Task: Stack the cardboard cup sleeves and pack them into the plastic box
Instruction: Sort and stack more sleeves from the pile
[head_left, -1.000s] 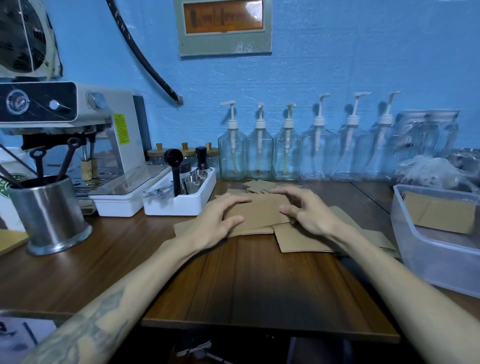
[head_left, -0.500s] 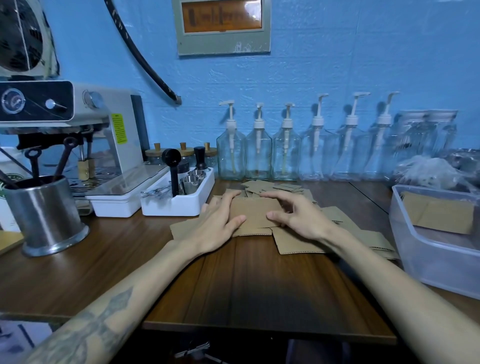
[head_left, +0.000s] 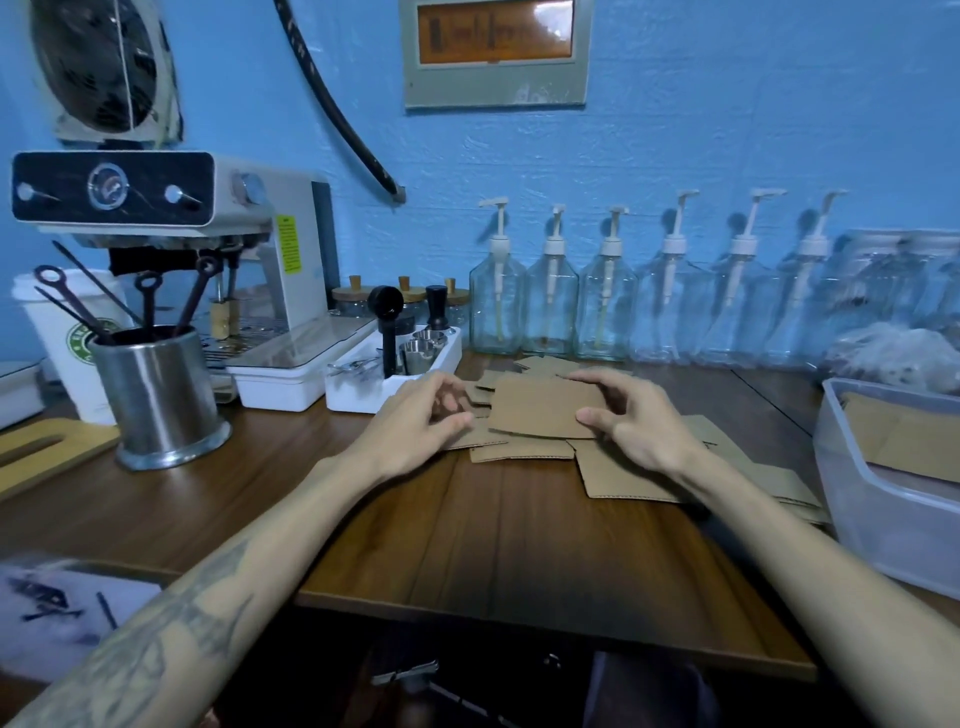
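The wooden tabletop carries scattered sleeves mid-far, a box right, a steel cup left, bottles far.

Six pump bottles line the wall at twelve o'clock. One plastic box sits at three o'clock, one steel cup at nine, and two hands; the loose cardboard sleeves overlap too much to count.

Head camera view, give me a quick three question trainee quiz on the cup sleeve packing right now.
1. True or false: the plastic box already holds some sleeves.
2. Which hand pinches the top sleeve: A left hand, B right hand?
3. Fill in: loose sleeves lie on the wooden ____.

Key: 1 true; 2 B, thumb on top, fingers at its far edge; 3 counter.
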